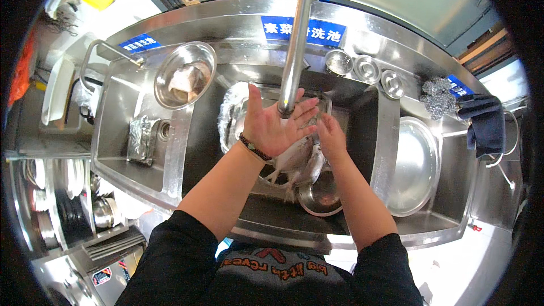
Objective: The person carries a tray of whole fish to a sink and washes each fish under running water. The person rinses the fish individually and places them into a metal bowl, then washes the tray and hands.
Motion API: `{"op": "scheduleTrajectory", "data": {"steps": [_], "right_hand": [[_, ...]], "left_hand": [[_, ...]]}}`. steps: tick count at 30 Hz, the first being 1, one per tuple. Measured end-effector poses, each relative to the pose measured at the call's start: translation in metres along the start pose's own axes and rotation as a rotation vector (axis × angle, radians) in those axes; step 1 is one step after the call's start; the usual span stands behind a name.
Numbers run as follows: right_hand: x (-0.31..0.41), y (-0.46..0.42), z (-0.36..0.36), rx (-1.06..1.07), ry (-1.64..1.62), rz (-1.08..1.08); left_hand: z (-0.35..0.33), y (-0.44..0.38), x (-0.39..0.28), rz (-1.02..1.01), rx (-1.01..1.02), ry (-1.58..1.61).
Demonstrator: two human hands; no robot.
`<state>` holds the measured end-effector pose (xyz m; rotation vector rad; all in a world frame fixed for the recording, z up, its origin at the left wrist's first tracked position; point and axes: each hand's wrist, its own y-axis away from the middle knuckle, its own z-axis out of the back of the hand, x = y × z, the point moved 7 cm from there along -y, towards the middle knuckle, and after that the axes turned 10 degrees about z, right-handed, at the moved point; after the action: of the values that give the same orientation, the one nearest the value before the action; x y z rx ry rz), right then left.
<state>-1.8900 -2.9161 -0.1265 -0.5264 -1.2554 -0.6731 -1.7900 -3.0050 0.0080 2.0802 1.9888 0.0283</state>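
Note:
My left hand (pixel 276 127) is palm up with its fingers spread, right under the mouth of the steel faucet (pixel 294 59). Nothing lies in it. My right hand (pixel 331 136) is raised beside its fingertips, fingers close together, and no object shows in it. Below both hands, in the middle sink basin, whole fish (pixel 313 165) lie in a metal container partly hidden by my left hand and forearm. A steel bowl (pixel 321 195) sits by the fish, near the basin's front. Clear plastic wrap (pixel 231 110) bunches at the container's left side.
A steel bowl with pale food (pixel 185 75) rests at the left divider. The left basin holds a wrapped package (pixel 142 140). A large metal lid or basin (pixel 412 165) stands in the right basin. Small steel bowls (pixel 367 69) and steel wool (pixel 437 95) line the back ledge.

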Motion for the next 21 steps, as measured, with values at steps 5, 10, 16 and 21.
{"op": "scheduleTrajectory", "data": {"steps": [5,10,16,21], "right_hand": [[0.135,0.019,-0.011,0.078,0.139,0.350],[0.152,0.024,-0.025,0.072,0.263,0.393],[0.158,0.022,-0.043,0.027,0.137,0.372],[0.153,0.012,-0.052,0.110,-0.095,0.215]], "left_hand": [[0.015,-0.005,0.012,-0.008,0.010,-0.048],[0.000,0.000,0.015,-0.031,-0.023,-0.109],[0.006,0.020,0.012,-0.083,-0.046,-0.025],[-0.001,0.036,0.005,-0.120,0.038,-0.098]]}}
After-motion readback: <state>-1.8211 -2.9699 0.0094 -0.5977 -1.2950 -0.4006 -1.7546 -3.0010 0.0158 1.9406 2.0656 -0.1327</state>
